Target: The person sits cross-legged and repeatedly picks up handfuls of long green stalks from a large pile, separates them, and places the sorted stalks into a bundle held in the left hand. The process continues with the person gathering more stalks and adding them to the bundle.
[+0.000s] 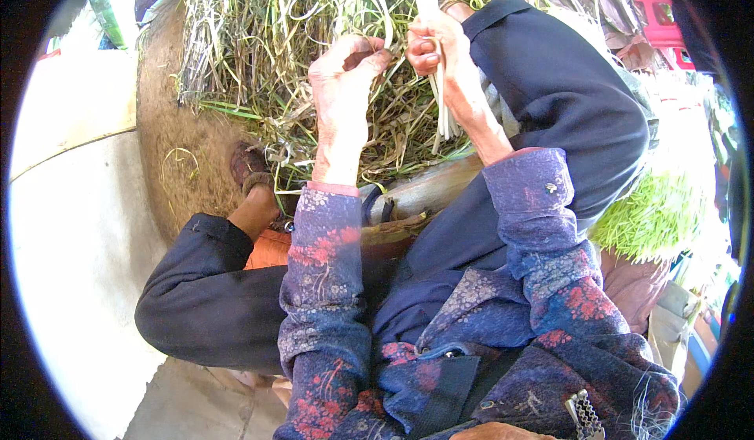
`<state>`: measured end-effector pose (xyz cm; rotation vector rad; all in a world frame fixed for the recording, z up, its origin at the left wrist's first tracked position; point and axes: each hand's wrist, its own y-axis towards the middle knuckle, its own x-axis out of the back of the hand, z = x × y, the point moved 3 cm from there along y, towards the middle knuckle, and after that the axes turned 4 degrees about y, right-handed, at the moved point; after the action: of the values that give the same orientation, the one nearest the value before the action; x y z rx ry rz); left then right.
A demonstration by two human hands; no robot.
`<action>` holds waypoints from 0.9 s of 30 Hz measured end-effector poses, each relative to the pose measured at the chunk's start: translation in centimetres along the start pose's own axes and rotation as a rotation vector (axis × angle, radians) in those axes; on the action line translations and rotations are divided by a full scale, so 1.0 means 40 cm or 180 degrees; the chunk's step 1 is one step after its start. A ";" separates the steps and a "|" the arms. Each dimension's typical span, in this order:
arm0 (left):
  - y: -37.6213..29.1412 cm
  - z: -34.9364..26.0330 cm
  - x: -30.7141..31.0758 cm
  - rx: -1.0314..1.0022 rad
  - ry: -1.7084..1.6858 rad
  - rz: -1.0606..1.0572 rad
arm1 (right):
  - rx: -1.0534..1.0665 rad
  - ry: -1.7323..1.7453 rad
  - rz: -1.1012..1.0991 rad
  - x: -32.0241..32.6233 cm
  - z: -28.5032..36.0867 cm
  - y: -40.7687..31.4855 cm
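Observation:
My right hand [440, 48] is closed around a slim bunch of long leafy plants. Their pale stalks [443, 104] hang below the fist, and the leaf end above it is washed out by bright light. To its left, my left hand [341, 84] has thumb and fingertips drawn together beside a curling pale blade [387, 25]. Whether that blade is between the fingertips cannot be made out. Both hands are over a heap of loose green and straw-coloured leaves [259, 69], which spreads between my legs.
A soil-strewn brown surface [188, 175] borders the heap, with pale paving [76, 251] farther left. A woody stick [394, 228] lies near my lap. On the right stand a bundle of bright green stalks [648, 216] and a red plastic stool [654, 22]. My bent knees flank the heap.

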<state>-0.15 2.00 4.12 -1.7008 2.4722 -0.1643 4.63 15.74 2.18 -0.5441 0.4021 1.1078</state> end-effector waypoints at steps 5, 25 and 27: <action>-0.007 0.010 -0.023 -0.0018 0.0745 0.0149 | 0.1134 -0.1508 -0.0010 -0.015 -0.009 -0.029; 0.031 0.156 0.087 0.0626 -0.1943 -0.0671 | 0.0332 0.0322 -0.0599 -0.033 -0.036 -0.004; 0.028 0.196 0.141 0.0603 -0.1704 -0.1076 | 0.0529 0.0616 -0.0779 -0.026 -0.021 -0.002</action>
<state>-1.80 -2.99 -4.08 -1.7795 1.7307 0.0241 4.26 14.46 2.10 -0.5394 0.5745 0.7813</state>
